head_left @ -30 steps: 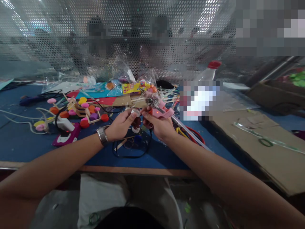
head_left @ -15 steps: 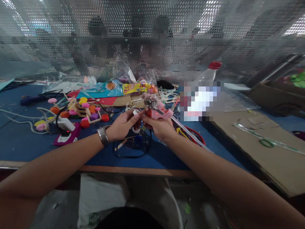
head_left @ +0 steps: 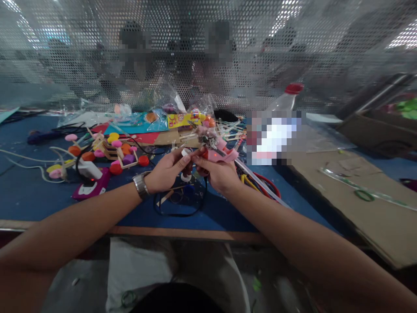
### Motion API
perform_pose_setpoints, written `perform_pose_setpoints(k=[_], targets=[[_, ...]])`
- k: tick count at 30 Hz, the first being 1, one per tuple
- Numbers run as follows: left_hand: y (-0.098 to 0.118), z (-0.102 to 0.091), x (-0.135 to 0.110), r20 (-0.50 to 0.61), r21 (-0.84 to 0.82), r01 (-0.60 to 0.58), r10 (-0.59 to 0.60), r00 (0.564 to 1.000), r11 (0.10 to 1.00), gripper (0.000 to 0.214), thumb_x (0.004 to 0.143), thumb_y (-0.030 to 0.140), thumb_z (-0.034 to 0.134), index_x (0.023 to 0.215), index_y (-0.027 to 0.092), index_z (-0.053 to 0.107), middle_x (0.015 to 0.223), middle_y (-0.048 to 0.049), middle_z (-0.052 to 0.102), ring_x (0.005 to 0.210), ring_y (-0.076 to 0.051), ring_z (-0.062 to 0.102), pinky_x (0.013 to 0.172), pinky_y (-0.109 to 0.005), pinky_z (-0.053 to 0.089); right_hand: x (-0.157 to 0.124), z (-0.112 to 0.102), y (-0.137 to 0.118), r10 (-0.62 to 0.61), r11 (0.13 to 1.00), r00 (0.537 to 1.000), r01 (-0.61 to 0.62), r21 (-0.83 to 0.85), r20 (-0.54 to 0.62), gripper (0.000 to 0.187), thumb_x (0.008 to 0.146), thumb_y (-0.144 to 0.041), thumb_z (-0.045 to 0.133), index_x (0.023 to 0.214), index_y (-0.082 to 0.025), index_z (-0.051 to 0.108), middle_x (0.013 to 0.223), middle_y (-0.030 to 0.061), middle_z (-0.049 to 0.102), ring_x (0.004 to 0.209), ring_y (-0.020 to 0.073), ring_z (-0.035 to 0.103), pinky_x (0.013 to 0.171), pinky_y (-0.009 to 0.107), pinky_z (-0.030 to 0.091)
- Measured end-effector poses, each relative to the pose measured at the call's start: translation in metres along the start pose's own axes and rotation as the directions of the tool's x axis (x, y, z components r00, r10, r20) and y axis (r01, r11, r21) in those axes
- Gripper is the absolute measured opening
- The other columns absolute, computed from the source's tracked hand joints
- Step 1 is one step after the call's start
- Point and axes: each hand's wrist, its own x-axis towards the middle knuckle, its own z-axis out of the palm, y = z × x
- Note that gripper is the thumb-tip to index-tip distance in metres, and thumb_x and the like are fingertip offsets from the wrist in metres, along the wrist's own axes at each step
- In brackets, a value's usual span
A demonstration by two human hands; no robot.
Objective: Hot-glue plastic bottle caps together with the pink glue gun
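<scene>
Both my hands meet above the middle of the blue table. My right hand (head_left: pixel 221 174) is closed round a pink glue gun (head_left: pixel 217 155), which shows a small red light and has a black cord running down from it. Between thumb and fingers, my left hand (head_left: pixel 167 170) pinches a small white piece (head_left: pixel 185 152), perhaps a cap. A second round white piece (head_left: pixel 186 178) shows just below those fingers. What joins the white pieces is hidden by my fingers. The fingertips of both hands are touching or nearly so.
Left lie stick models with coloured discs (head_left: pixel 125 155) and a purple power socket (head_left: pixel 94 184) with a white plug. Behind are a yellow glue tube (head_left: pixel 185 120), craft sticks and plastic bags. A red-capped bottle (head_left: pixel 286 102), a blurred bright screen (head_left: pixel 272 141) and cardboard (head_left: pixel 355 195) are right.
The pink glue gun has shifted very slightly to the right. Both hands keep nearly the same place and grip.
</scene>
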Motion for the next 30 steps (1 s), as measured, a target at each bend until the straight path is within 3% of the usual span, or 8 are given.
perform_pose_setpoints(k=[8, 12, 18, 24, 30], targets=[[-0.002, 0.0, -0.001, -0.045, -0.063, 0.017, -0.02, 0.999, 0.998, 0.05, 0.09, 0.066, 0.057, 0.09, 0.016, 0.057, 0.073, -0.0007, 0.058, 0.063, -0.013, 0.056, 0.062, -0.027, 0.05, 0.003, -0.001, -0.001, -0.028, 1.0, 0.999, 0.027, -0.012, -0.03, 0.037, 0.052, -0.036, 0.09, 0.074, -0.02, 0.066, 0.062, -0.0039, 0.06, 0.054, 0.0108, 0.048, 0.047, 0.026, 0.034], [-0.004, 0.0, -0.003, -0.076, -0.195, 0.032, -0.048, 0.996, 0.98, 0.049, 0.088, 0.065, 0.062, 0.089, 0.016, 0.058, 0.077, -0.0021, 0.062, 0.067, -0.014, 0.06, 0.064, -0.028, 0.052, 0.008, -0.004, -0.002, -0.064, 0.998, 0.994, 0.064, -0.003, -0.091, 0.036, 0.054, -0.037, 0.088, 0.076, -0.021, 0.064, 0.068, -0.0031, 0.062, 0.054, 0.0104, 0.048, 0.046, 0.026, 0.033], [-0.002, 0.001, -0.003, -0.053, -0.388, 0.041, -0.067, 0.996, 0.921, 0.048, 0.086, 0.063, 0.066, 0.091, 0.015, 0.062, 0.076, -0.0041, 0.065, 0.067, -0.015, 0.062, 0.064, -0.027, 0.053, 0.012, -0.005, -0.003, -0.074, 0.997, 0.99, 0.072, -0.022, -0.118, 0.036, 0.055, -0.038, 0.085, 0.077, -0.022, 0.06, 0.06, -0.0049, 0.057, 0.049, 0.0102, 0.045, 0.043, 0.025, 0.027], [-0.004, -0.002, -0.002, -0.039, -0.384, 0.048, -0.068, 0.997, 0.922, 0.044, 0.086, 0.056, 0.066, 0.094, 0.013, 0.064, 0.078, -0.0048, 0.065, 0.067, -0.015, 0.061, 0.063, -0.027, 0.051, 0.012, -0.004, -0.002, -0.101, 0.994, 0.989, 0.095, -0.057, -0.106, 0.036, 0.06, -0.044, 0.083, 0.077, -0.023, 0.06, 0.057, -0.0051, 0.054, 0.048, 0.0103, 0.043, 0.042, 0.025, 0.028], [-0.006, -0.004, -0.001, -0.047, -0.367, 0.053, -0.075, 0.996, 0.929, 0.028, 0.081, 0.036, 0.063, 0.096, 0.013, 0.064, 0.076, -0.0043, 0.065, 0.067, -0.016, 0.061, 0.062, -0.028, 0.051, 0.011, -0.004, -0.003, -0.113, 0.992, 0.983, 0.105, -0.067, -0.141, 0.038, 0.058, -0.041, 0.084, 0.08, -0.022, 0.059, 0.061, -0.0054, 0.058, 0.049, 0.0097, 0.046, 0.042, 0.024, 0.03]])
